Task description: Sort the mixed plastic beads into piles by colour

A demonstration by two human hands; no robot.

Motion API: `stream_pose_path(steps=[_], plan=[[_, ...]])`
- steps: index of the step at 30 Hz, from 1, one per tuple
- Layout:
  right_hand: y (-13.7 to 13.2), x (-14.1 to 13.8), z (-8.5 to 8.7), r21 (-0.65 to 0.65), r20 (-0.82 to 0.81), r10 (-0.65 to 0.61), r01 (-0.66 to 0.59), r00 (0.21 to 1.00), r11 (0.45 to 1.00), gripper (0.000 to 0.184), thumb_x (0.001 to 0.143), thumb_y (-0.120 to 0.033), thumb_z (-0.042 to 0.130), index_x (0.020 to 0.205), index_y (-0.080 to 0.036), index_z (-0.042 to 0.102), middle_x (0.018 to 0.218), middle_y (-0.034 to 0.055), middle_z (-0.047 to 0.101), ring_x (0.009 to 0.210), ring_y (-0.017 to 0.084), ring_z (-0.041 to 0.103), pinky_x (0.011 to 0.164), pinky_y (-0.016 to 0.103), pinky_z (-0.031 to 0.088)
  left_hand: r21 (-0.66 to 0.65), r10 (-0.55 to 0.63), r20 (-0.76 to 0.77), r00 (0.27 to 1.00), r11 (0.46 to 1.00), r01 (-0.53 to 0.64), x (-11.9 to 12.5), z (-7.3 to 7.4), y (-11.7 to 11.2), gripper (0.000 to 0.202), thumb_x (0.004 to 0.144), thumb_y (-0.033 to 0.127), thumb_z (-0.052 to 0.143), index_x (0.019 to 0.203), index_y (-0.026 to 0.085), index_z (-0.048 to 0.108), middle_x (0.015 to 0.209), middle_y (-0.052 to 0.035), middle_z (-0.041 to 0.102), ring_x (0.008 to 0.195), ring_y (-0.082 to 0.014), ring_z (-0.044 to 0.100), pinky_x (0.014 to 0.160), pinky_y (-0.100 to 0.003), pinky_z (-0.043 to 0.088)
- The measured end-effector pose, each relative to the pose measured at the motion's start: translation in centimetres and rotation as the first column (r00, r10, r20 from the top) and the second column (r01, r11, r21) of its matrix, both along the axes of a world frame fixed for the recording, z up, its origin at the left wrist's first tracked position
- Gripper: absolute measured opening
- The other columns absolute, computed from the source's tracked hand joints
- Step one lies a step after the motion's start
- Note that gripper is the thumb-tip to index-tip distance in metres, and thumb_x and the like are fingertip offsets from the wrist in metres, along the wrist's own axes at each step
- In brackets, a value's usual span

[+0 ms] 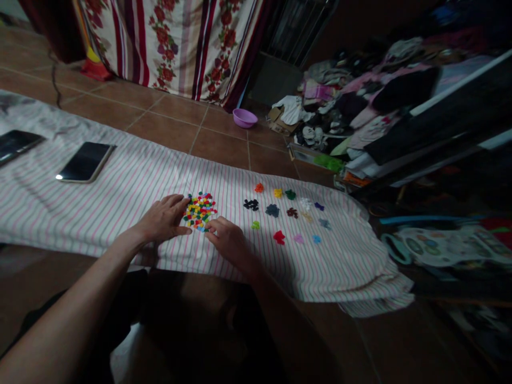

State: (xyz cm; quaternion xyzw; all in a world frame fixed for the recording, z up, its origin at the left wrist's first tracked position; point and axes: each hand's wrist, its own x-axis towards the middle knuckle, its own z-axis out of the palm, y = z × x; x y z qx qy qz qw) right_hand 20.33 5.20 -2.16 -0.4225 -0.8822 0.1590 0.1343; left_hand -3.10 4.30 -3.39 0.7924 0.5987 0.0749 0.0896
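A mixed pile of small coloured pieces [201,209], mostly red, yellow, green and white, lies on a striped cloth [160,165]. My left hand [163,217] rests palm down at the pile's left edge, fingers stretched and thumb apart, holding nothing. At the lower right edge of the pile is my right hand [229,238], its thumb and fingers drawn together among the pieces; whatever is between the fingertips is too small to make out. Sorted clusters lie to the right, among them orange [259,188], black [252,205], lime green [255,225] and red [279,237].
Further clusters include yellow [277,193], dark green [290,194], dark grey [272,210], brown [292,213] and light blue [316,239]. A phone [86,161] and another dark device [18,145] lie at left. Beyond the cloth are a purple basin [245,118] and heaped clothes [352,101].
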Motion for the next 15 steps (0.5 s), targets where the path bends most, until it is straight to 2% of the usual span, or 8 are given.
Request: stream_pose_path(steps=[8, 15], plan=[[0.35, 0.42, -0.08, -0.069, -0.128, -0.004, -0.005, 0.992, 0.998, 0.012, 0.083, -0.011, 0.057, 0.089, -0.019, 0.063, 0.085, 0.0012, 0.063, 0.078, 0.015, 0.058, 0.073, 0.025, 0.043, 0.015, 0.001, -0.012, 1.0, 1.0, -0.001, 0.05, 0.09, -0.04, 0.089, 0.076, 0.066, 0.058, 0.145, 0.015, 0.033, 0.148, -0.0192, 0.043, 0.137, -0.032, 0.04, 0.107, -0.044, 0.039], [0.3, 0.68, -0.16, -0.055, -0.2, -0.013, 0.003, 0.98, 0.999, 0.015, 0.078, -0.008, 0.053, 0.085, -0.019, 0.059, 0.078, -0.0006, 0.059, 0.072, 0.013, 0.054, 0.069, 0.024, 0.04, 0.051, -0.003, -0.012, 1.0, 0.999, 0.003, -0.1, -0.26, -0.03, 0.085, 0.077, 0.066, 0.056, 0.143, 0.017, 0.035, 0.147, -0.0187, 0.045, 0.135, -0.0318, 0.043, 0.105, -0.044, 0.042]])
